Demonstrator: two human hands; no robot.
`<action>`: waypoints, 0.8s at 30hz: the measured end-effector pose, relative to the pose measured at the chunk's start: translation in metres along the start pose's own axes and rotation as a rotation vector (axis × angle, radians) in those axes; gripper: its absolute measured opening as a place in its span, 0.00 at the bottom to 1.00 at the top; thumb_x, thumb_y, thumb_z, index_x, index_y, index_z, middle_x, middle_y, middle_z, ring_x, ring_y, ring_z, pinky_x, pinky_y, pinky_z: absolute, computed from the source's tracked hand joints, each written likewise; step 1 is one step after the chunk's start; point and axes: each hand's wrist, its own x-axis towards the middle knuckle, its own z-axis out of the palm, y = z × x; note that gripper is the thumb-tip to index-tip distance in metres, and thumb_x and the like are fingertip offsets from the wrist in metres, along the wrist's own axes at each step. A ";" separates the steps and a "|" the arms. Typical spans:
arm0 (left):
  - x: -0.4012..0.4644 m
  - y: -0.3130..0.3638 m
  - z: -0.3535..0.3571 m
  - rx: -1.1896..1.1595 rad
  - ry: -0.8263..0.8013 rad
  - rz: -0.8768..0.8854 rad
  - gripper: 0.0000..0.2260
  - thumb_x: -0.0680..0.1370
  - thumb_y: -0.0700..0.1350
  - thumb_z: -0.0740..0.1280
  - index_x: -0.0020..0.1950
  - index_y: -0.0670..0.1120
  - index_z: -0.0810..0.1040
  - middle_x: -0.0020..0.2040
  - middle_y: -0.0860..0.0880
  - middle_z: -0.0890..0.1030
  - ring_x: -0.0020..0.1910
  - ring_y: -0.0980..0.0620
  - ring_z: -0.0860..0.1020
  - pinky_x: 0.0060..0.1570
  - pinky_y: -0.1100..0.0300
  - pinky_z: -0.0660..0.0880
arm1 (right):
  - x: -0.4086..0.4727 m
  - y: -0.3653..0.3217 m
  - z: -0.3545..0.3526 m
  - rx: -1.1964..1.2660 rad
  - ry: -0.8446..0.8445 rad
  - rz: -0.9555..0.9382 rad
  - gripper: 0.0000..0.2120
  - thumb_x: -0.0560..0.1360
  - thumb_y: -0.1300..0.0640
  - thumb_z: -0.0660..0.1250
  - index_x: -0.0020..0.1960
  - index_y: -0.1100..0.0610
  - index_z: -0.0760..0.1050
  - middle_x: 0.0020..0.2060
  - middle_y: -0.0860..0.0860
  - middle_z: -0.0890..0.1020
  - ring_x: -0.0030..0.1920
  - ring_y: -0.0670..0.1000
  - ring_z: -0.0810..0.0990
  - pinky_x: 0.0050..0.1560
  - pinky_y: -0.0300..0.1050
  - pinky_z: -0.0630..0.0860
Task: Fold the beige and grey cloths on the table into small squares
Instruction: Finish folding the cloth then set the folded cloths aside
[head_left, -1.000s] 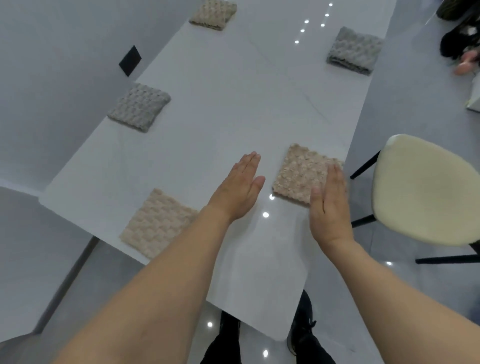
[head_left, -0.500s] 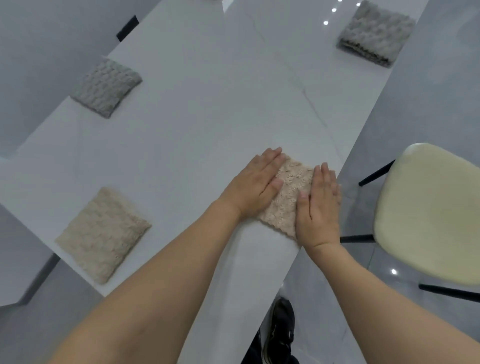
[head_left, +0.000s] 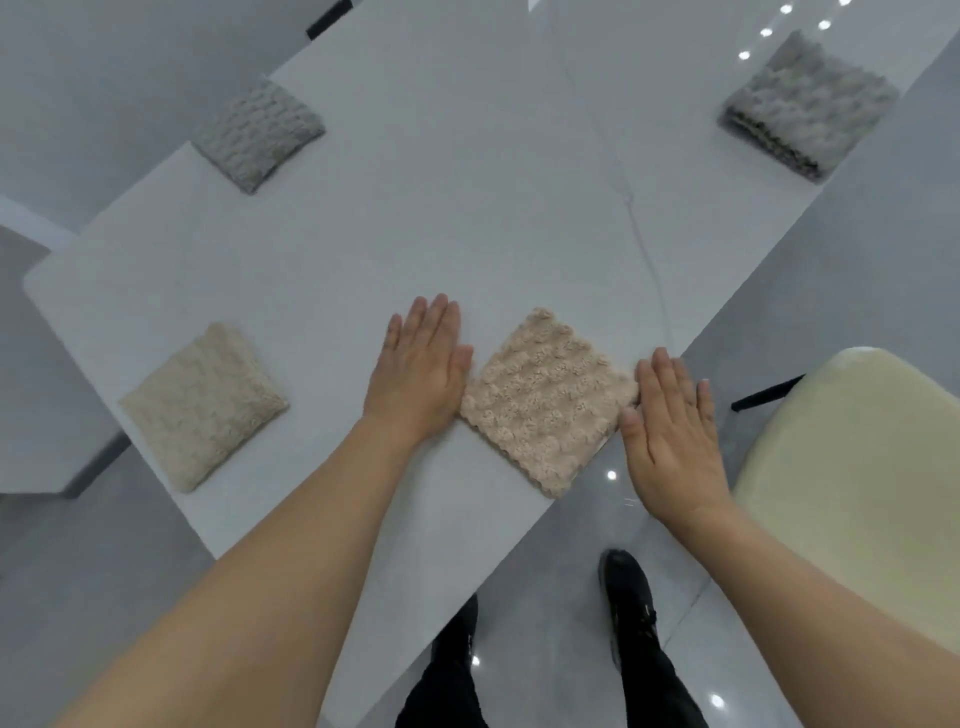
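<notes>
A white tabletop (head_left: 467, 218) fills most of the view, with a faint vein running across it. A cream chair seat (head_left: 852, 493) is seen at its right edge, on dark legs. Four cloths, each folded into a small square, are laid well apart on the tabletop: a beige cloth (head_left: 548, 397) near the front edge between the hands, a second beige square (head_left: 205, 405) at the left, a grey square (head_left: 260, 132) further back on the left, and a thicker grey square (head_left: 808, 106) at the far right. The left hand (head_left: 423, 374) is laid flat, fingers straight and together, its thumb side touching the middle cloth's left corner. The right hand (head_left: 672, 431) is likewise held flat and open, its thumb and forefinger against the cloth's right corner; nothing is gripped. Black shoes (head_left: 628, 587) are seen on the glossy grey floor (head_left: 566, 545) below. No writing or label can be read.
</notes>
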 end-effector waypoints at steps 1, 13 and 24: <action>-0.013 0.012 0.001 -0.177 0.104 -0.163 0.25 0.84 0.52 0.45 0.80 0.44 0.50 0.81 0.48 0.49 0.79 0.51 0.43 0.76 0.54 0.38 | 0.010 0.003 -0.011 0.041 -0.008 -0.038 0.30 0.80 0.43 0.37 0.79 0.56 0.46 0.78 0.50 0.46 0.77 0.45 0.40 0.76 0.46 0.35; -0.048 0.148 0.052 -0.488 0.439 -0.567 0.29 0.81 0.56 0.40 0.80 0.43 0.52 0.80 0.48 0.52 0.79 0.52 0.44 0.77 0.53 0.40 | 0.100 -0.018 -0.029 0.000 -0.298 -0.748 0.30 0.80 0.43 0.39 0.79 0.54 0.48 0.78 0.47 0.48 0.77 0.44 0.43 0.77 0.45 0.41; -0.040 0.146 0.067 -0.243 0.418 -0.627 0.29 0.82 0.54 0.40 0.79 0.40 0.56 0.79 0.44 0.55 0.79 0.48 0.47 0.77 0.52 0.44 | 0.106 -0.008 -0.009 -0.183 -0.228 -0.757 0.29 0.81 0.45 0.38 0.79 0.54 0.46 0.79 0.48 0.47 0.78 0.47 0.46 0.77 0.49 0.42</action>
